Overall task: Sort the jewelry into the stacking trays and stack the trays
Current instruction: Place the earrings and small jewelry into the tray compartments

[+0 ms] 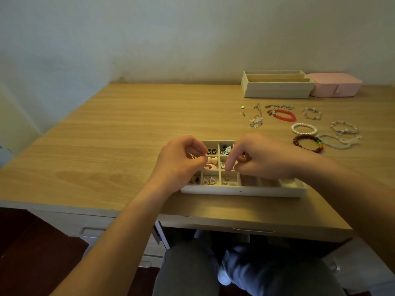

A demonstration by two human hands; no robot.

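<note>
A cream compartment tray [243, 191] sits near the desk's front edge, its left cells holding earrings and small pieces. My left hand [181, 160] hovers over the tray's left side, thumb and fingers pinched on something too small to make out. My right hand [254, 157] is over the tray's middle, fingers curled with the index pointing down into a cell; whether it holds anything is hidden. Loose bracelets lie to the right: a red one [285, 115], a white pearl one [304, 129], a dark beaded one [308, 143]. Chains and earrings [256, 119] lie beyond the tray.
Two more cream trays [277, 86] stand stacked at the back right, beside a pink jewelry box [335, 84]. The wooden desk [128, 129] meets a wall behind. Drawers and my knees are below the front edge.
</note>
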